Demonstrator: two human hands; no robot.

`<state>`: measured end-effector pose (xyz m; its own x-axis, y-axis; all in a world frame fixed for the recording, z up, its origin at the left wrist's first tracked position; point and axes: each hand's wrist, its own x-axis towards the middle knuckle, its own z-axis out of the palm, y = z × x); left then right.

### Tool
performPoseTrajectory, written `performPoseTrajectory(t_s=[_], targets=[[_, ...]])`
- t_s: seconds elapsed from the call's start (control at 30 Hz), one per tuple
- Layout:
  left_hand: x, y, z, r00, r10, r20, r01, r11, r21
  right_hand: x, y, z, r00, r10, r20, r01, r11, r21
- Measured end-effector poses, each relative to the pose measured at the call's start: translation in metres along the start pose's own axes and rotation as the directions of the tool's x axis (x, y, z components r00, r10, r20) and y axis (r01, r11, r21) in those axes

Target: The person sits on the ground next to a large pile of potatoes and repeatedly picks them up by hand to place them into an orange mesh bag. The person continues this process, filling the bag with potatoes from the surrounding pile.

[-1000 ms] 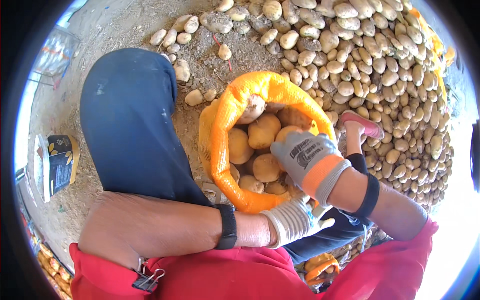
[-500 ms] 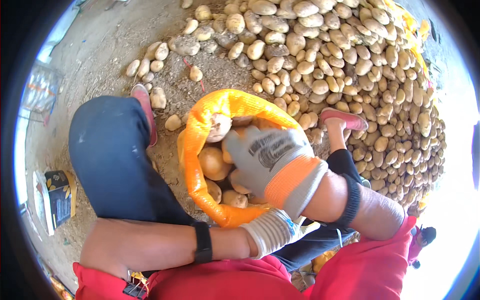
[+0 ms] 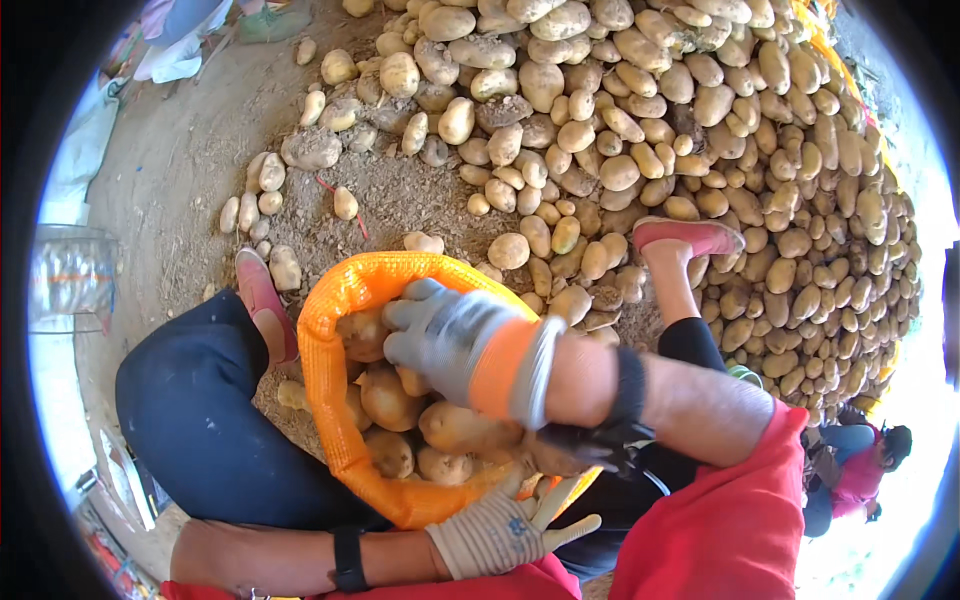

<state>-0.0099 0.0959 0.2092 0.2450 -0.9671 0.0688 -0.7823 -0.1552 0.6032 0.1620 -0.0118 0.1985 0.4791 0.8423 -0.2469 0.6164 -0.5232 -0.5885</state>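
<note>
Here, the right hand (image 3: 455,340), in a grey glove with an orange cuff, reaches into the mouth of the orange mesh sack (image 3: 330,400), fingers curled over a potato (image 3: 362,335) at the top of the load. The left hand (image 3: 500,530), in a pale glove, grips the sack's near rim, holding it open between the person's knees. A large potato pile (image 3: 700,130) lies on the ground just beyond.

The right hand (image 3: 450,340), in a grey glove with an orange cuff, reaches into an orange mesh sack (image 3: 335,400) of potatoes (image 3: 385,395). The left hand (image 3: 500,530) grips its near rim; a potato heap (image 3: 680,130) lies beyond.
</note>
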Motion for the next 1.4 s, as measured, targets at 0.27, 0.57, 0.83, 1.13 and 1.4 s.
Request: performPoseTrajectory(t_s=[0.27, 0.57, 0.83, 1.13, 1.4], targets=[[-0.005, -0.002, 0.015, 1.000, 0.006, -0.020, -0.007, 1.000, -0.028, -0.075, 0.262, -0.032, 0.522, 0.775, -0.355, -0.853, 0.482, -0.202], [-0.006, 0.000, 0.018, 0.991, -0.025, -0.129, 0.018, 0.998, -0.055, -0.093, 0.307, 0.010, 0.514, 0.826, -0.232, -0.803, 0.558, 0.210], [-0.008, 0.004, 0.010, 0.985, -0.130, -0.116, 0.137, 0.989, 0.053, -0.084, -0.021, -0.085, 0.725, 0.648, -0.234, -0.264, 0.574, 0.775], [-0.003, 0.010, 0.022, 0.947, -0.181, -0.265, 0.171, 0.983, -0.060, 0.002, -0.082, 0.027, 0.981, -0.177, 0.082, 0.195, 0.891, -0.410], [-0.003, -0.002, -0.001, 0.989, -0.144, 0.028, 0.146, 0.982, -0.123, -0.026, 0.023, -0.031, 0.927, -0.029, -0.374, 0.233, 0.825, 0.515]])
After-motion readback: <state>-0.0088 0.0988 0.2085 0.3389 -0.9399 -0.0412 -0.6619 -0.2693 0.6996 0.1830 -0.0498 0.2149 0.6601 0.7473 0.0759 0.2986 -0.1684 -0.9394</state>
